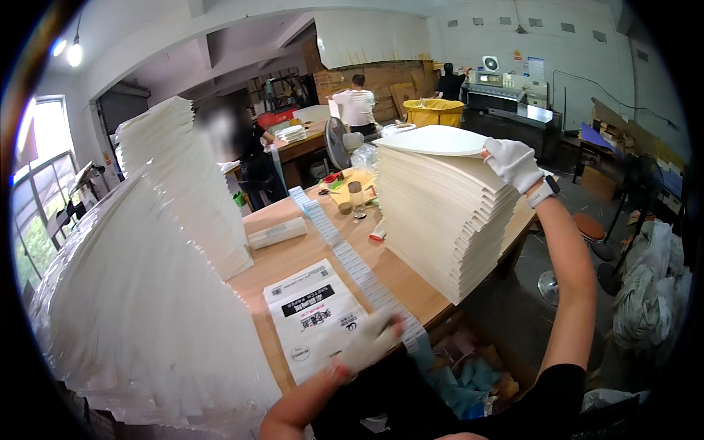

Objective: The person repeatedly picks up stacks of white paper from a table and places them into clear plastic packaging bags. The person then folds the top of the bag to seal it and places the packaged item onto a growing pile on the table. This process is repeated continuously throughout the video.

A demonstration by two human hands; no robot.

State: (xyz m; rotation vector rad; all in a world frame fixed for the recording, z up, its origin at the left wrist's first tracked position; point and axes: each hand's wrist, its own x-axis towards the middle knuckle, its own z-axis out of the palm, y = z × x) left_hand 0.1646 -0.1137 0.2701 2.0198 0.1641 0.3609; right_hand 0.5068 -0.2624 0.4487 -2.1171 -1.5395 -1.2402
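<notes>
My right hand [513, 163], in a white glove with fingertips bare, has its fingers closed on the near right edge of the white top sheet [433, 139]. That sheet lies on a tall stack of cream paper pads [440, 213], layered with stepped edges. My left hand [367, 341], also gloved, is smeared by motion above the table's front edge, so its fingers are unclear. Beneath and beside it run a long strip of white labels [350, 261] and a white printed paper wrapper [308, 293] with black blocks.
Tall plastic-wrapped paper stacks [147, 293] fill the left. A white roll [277, 233], a clear jar [357, 199] and scissors [325, 191] lie on the wooden table [264, 271]. A box of scraps [469, 367] stands below. Co-workers [358, 103] are at the back.
</notes>
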